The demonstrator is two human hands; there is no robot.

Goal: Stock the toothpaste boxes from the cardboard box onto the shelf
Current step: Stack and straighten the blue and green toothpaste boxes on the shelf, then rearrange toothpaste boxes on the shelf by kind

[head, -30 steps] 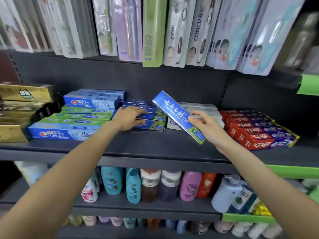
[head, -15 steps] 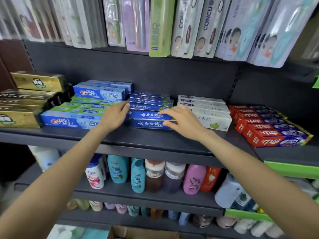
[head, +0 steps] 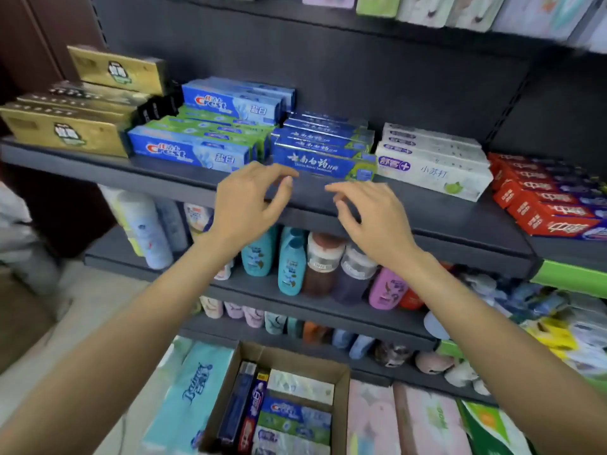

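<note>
Both hands empty, fingers loose: left hand, right hand, hovering off the shelf edge. The carton sits straight below, toothpaste boxes inside, some lying crosswise, some front-to-back. Looks about equal reach; left hand maybe slightly nearer.

The blue toothpaste box lies flat at the front of its stack on the dark shelf, long side facing me. Below, the open cardboard box on the floor holds more toothpaste boxes, packed flat.
</note>
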